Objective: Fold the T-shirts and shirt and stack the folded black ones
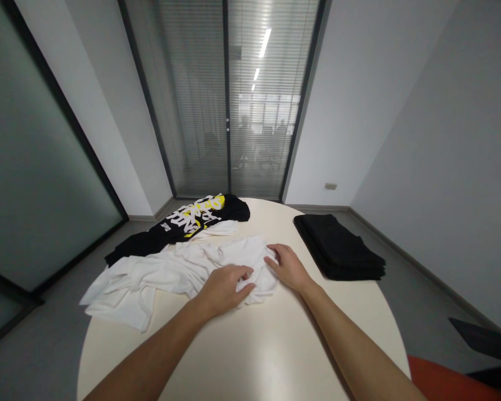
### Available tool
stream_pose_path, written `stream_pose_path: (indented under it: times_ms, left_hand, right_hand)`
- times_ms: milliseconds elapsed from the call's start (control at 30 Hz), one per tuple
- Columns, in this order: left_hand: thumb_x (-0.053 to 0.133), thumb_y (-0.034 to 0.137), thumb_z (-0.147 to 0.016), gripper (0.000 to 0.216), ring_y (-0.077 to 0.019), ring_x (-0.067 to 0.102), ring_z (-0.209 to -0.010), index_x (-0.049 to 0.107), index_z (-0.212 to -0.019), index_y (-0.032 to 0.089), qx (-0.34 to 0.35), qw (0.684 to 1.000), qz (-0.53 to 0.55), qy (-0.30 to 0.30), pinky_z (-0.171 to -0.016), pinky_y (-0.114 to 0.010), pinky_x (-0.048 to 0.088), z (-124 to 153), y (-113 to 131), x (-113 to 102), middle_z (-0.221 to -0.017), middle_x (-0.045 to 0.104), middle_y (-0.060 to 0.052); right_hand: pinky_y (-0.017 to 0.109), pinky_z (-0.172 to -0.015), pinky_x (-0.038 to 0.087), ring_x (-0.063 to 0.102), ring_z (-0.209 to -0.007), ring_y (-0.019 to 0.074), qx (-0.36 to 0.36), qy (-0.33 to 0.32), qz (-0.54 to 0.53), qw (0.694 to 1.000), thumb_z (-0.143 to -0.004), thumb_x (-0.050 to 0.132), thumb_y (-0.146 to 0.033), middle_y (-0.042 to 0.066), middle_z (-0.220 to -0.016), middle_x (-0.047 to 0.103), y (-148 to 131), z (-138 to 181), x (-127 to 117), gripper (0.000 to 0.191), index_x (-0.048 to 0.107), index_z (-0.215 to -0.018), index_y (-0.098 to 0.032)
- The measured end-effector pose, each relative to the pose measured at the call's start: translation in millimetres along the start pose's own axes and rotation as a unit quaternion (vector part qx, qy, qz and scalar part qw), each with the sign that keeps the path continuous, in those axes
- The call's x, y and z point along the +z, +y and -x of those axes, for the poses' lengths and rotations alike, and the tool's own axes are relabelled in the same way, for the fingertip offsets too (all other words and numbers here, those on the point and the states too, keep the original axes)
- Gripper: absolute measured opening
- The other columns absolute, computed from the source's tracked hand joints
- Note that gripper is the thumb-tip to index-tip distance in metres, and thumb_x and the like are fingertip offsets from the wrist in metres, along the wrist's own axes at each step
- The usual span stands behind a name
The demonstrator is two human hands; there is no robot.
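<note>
A crumpled white T-shirt lies spread across the table, with one sleeve end hanging toward the near left edge. My left hand rests on its near right part, thumb and fingers apart over the cloth. At the right end of the same shirt, my right hand touches the fabric with thumb and forefinger spread. The undersides of both hands are hidden. Behind the white shirt lies a black T-shirt with a white and yellow print, loosely bunched.
A neat stack of folded black cloth sits on the right side of the round cream table. Beyond the table stands a glass partition with blinds. A red chair seat shows at the lower right.
</note>
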State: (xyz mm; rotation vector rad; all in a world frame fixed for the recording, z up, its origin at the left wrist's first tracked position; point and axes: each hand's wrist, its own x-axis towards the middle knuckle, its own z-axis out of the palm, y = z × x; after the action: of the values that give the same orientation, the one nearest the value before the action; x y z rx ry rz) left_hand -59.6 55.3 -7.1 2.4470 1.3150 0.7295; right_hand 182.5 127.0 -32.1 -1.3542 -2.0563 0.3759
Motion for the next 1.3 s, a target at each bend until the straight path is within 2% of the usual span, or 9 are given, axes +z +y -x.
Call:
stream_pose_path:
  times_ms: [133,267,400,500,600,733,1033,1200,1300]
  left_hand:
    - [0.062,0.032,-0.09,0.057,-0.0276,0.048,-0.137,0.048,-0.145,0.023,-0.002,0.997,-0.028,0.076,-0.112,-0.046,0.042,-2,-2,4,-0.152,0.048,-0.013]
    - [0.06,0.038,-0.092,0.079,-0.0305,0.052,-0.135,0.022,-0.159,0.024,-0.095,0.992,-0.018,0.078,-0.103,-0.045,0.05,-2,-8,9,-0.167,0.017,-0.017]
    - [0.06,0.035,-0.092,0.084,-0.0245,0.066,-0.111,0.014,-0.161,0.018,-0.143,0.987,0.011,0.079,-0.098,-0.041,0.051,-3,-17,13,-0.151,0.048,-0.019]
    - [0.061,0.026,-0.09,0.064,-0.025,0.064,-0.109,0.041,-0.15,0.017,-0.152,0.984,-0.014,0.094,-0.097,-0.04,0.05,-5,-21,12,-0.126,0.067,-0.012]
    - [0.059,0.021,-0.09,0.027,-0.027,0.061,-0.104,0.069,-0.115,0.018,-0.127,0.983,-0.064,0.112,-0.093,-0.042,0.05,-7,-23,7,-0.106,0.072,-0.009]
    - [0.064,0.015,-0.085,0.016,-0.0296,0.056,-0.109,0.072,-0.098,0.02,-0.06,0.98,-0.092,0.164,-0.098,-0.046,0.047,-9,-20,0,-0.098,0.071,-0.007]
    - [0.053,0.026,-0.098,0.024,-0.0184,0.064,-0.108,0.064,-0.119,0.022,0.109,0.992,0.046,0.046,-0.097,-0.031,0.051,-3,5,-7,-0.114,0.069,-0.007]
    - [0.056,0.028,-0.095,0.048,-0.0274,0.051,-0.131,0.05,-0.141,0.019,0.023,0.988,-0.066,0.14,-0.112,-0.046,0.041,-4,-10,-5,-0.142,0.056,-0.013]
    - [0.061,0.029,-0.092,0.052,-0.0298,0.059,-0.119,0.049,-0.142,0.017,-0.041,0.983,-0.123,0.133,-0.106,-0.049,0.044,-6,-24,-3,-0.13,0.064,-0.014]
  right_hand:
    - [0.036,-0.089,0.051,0.065,-0.098,0.0219,-0.008,-0.003,-0.105,0.994,-0.091,0.056,-0.032,0.009,-0.118,0.07,-10,-1,-6,0.035,0.064,-0.123,-0.02]
    - [0.032,-0.084,0.05,0.064,-0.093,0.0197,-0.051,-0.024,-0.179,0.982,-0.086,0.055,-0.022,0.006,-0.111,0.071,-27,2,-16,0.029,0.066,-0.112,-0.022]
    - [0.031,-0.089,0.048,0.064,-0.096,0.0191,-0.067,-0.08,-0.241,0.965,-0.074,0.054,-0.011,0.003,-0.099,0.071,-38,6,-25,0.03,0.067,-0.1,-0.02]
    - [0.03,-0.088,0.048,0.063,-0.095,0.0182,-0.061,-0.119,-0.251,0.959,-0.072,0.059,-0.011,0.003,-0.1,0.07,-38,8,-28,0.032,0.067,-0.102,-0.018]
    - [0.027,-0.079,0.048,0.061,-0.086,0.0157,-0.047,-0.14,-0.239,0.96,-0.077,0.069,-0.024,0.002,-0.094,0.066,-33,9,-27,0.042,0.064,-0.118,-0.019]
    - [0.024,-0.064,0.043,0.054,-0.066,0.0122,-0.019,-0.135,-0.218,0.966,-0.084,0.068,-0.038,-0.004,-0.077,0.058,-28,9,-23,0.068,0.046,-0.145,-0.019]
    - [0.029,-0.065,0.046,0.059,-0.069,0.0169,-0.004,0.049,-0.067,0.997,-0.091,0.056,-0.04,0.002,-0.086,0.069,-25,3,-33,0.021,0.066,-0.1,-0.024]
    - [0.027,-0.059,0.045,0.058,-0.065,0.0159,0.062,0.196,-0.089,0.975,-0.092,0.055,-0.046,0.005,-0.091,0.068,-18,0,-42,0.026,0.062,-0.1,-0.022]
    - [0.025,-0.051,0.045,0.056,-0.056,0.012,0.101,0.235,-0.202,0.946,-0.089,0.059,-0.054,0.006,-0.097,0.066,-12,-4,-39,0.035,0.058,-0.1,-0.021]
